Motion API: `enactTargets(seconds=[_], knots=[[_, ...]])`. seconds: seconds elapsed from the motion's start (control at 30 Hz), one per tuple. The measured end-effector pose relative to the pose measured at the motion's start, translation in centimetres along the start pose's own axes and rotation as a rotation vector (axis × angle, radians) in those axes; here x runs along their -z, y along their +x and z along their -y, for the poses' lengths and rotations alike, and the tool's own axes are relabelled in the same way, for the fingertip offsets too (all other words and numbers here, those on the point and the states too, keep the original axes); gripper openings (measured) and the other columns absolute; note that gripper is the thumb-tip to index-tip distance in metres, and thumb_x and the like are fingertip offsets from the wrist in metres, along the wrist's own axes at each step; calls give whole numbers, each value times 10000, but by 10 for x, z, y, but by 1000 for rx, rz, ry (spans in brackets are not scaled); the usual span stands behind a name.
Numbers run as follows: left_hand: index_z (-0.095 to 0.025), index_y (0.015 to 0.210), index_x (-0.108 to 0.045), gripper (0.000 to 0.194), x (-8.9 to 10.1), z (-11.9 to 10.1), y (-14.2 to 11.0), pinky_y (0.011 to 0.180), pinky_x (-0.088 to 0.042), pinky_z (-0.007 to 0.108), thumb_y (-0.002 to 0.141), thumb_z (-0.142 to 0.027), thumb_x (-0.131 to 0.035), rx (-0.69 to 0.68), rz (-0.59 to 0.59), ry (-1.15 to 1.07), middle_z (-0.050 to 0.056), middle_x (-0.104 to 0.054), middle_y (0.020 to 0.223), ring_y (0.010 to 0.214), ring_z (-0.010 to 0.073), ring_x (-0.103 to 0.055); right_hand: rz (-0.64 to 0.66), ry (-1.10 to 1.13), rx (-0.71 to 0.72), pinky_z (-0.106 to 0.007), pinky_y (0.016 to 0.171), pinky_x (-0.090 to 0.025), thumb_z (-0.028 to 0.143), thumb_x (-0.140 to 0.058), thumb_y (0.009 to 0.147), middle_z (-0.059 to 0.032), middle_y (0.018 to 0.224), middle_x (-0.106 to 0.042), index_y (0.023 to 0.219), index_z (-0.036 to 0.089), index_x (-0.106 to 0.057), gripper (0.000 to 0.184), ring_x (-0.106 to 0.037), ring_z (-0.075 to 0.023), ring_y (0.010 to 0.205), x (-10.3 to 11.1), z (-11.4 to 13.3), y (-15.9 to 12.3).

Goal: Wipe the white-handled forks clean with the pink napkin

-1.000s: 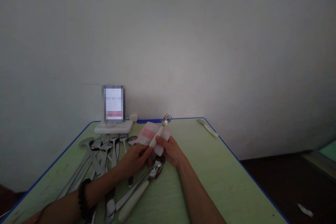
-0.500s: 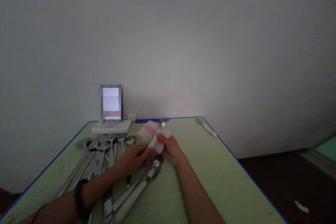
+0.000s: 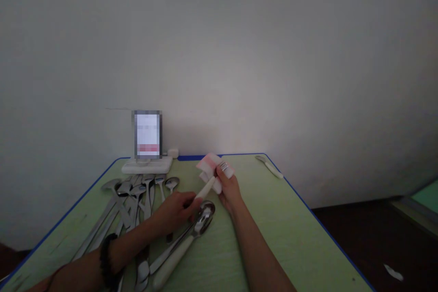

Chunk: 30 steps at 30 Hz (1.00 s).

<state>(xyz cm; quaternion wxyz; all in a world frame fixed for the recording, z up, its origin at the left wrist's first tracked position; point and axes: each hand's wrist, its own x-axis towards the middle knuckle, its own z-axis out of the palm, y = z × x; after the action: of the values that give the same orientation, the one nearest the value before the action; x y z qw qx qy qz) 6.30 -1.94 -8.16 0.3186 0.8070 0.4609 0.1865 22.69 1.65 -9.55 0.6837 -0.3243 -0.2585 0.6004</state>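
My left hand (image 3: pixel 179 210) is closed round the white handle of a fork (image 3: pixel 206 189), which points up and to the right. In my right hand (image 3: pixel 228 189) a pink and white cloth (image 3: pixel 209 162) is pressed against the fork's head; the tines show between thumb and cloth, the neck is covered. Below my left hand lie large spoons (image 3: pixel 204 219), one with a long white handle. Several metal utensils (image 3: pixel 128 191), overlapping, lie left of and partly beneath my left forearm.
A lit, blurred screen (image 3: pixel 148 134) stands on a white base (image 3: pixel 147 165) at the table's back left. A white-handled utensil (image 3: pixel 270 168) lies by the right edge of the green table (image 3: pixel 273 228). A wall rises behind.
The cloth and my right hand have moved a little right, and the cloth now covers the fork's neck, with the thumb over its head. My left hand still holds the handle.
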Motion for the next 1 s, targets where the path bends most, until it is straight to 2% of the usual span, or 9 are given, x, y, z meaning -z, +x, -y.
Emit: enactTargets(seconds=[0.1,0.23,0.4,0.5,0.63,0.83,1.0], knots=[[-166,621,-545,460,0,0,-1,502,-348,207,902,-459,-327,-28,25,-5,-5,-616,536,479,119,-526,45,-67,-24,-232,590,-492,329,-740,650,-15,728,-706,866,150,-668,290,-604,-120,621,-1,-3,-2],[-166,643,-535,444,0,3,1,494,-357,203,897,-465,-327,-5,22,-30,-7,-608,535,477,119,-521,58,-49,-34,-247,612,-500,307,-749,637,-14,727,-709,869,155,-666,290,-617,-128,622,0,-3,-2],[-164,622,-543,465,0,5,4,500,-358,200,896,-465,-319,11,36,-12,-17,-596,506,461,110,-504,-24,67,1,-236,665,-505,172,-788,544,8,724,-702,759,172,-662,249,-623,-117,655,6,-3,4],[-164,643,-558,455,1,5,3,513,-366,199,900,-458,-325,-4,39,9,-17,-606,514,473,112,-516,-61,85,9,-242,677,-507,147,-781,529,12,700,-694,738,175,-660,243,-617,-116,647,7,-5,6],[-164,622,-547,461,1,4,1,512,-365,200,905,-454,-327,-28,50,21,-11,-612,522,472,112,-518,-37,-10,40,-241,648,-497,214,-774,550,12,685,-692,760,167,-668,241,-601,-115,617,7,-7,7],[-169,626,-522,431,3,2,0,511,-355,202,906,-435,-329,-59,62,14,-13,-611,540,482,111,-517,14,-304,114,-272,636,-490,379,-709,640,-38,773,-722,861,148,-679,321,-618,-160,682,14,-15,10],[-178,676,-508,334,4,0,1,516,-347,216,889,-392,-365,-74,42,23,-11,-613,572,506,124,-520,27,-301,80,-269,624,-484,384,-709,641,-36,760,-721,848,148,-681,315,-614,-155,661,13,-16,9]])
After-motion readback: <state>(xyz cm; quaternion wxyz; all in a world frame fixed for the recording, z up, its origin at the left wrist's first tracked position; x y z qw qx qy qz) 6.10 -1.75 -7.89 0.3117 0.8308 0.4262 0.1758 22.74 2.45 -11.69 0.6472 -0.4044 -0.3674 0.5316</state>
